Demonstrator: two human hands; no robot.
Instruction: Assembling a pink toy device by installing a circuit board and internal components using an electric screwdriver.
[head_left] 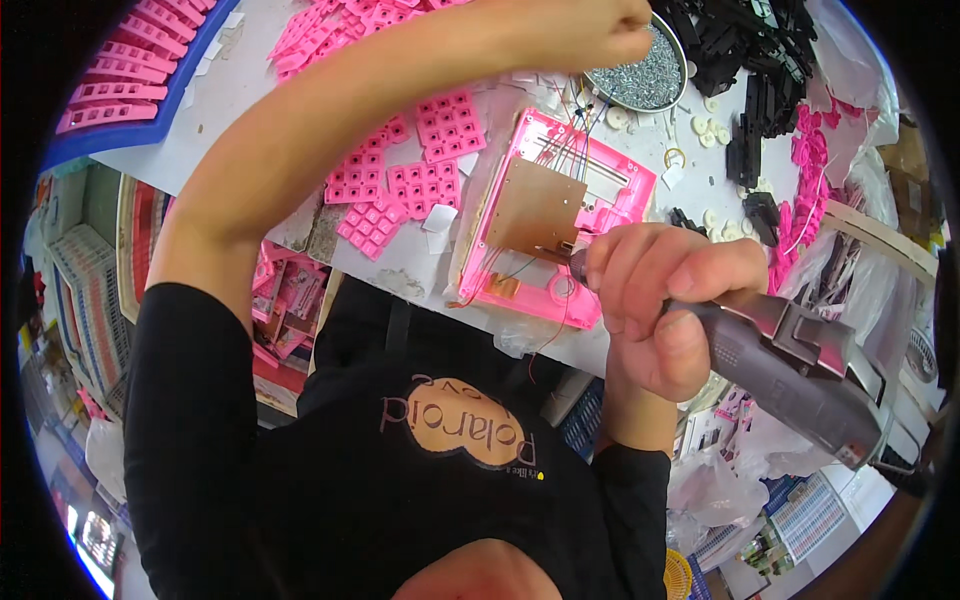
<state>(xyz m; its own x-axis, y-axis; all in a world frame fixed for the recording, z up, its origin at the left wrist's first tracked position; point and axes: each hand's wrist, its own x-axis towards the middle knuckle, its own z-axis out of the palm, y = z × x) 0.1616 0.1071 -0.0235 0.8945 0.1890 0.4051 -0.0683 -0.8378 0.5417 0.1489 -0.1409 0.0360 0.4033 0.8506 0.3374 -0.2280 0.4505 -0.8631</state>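
My right hand is wrapped round a dark grey electric screwdriver, its bit over the lower edge of a brown circuit board. Whether the bit touches a screw, I cannot tell. The board lies in an open pink plastic housing, with thin wires along its far side. My left hand is stretched across to the rim of a round bowl of small silver screws. Its fingers are curled closed; anything between them is hidden.
Pink keypad pieces lie left of the housing. A blue tray of pink parts stands at the far left. Black plastic parts, white round pieces and pink strips lie to the right. My forearm crosses above the pink pieces.
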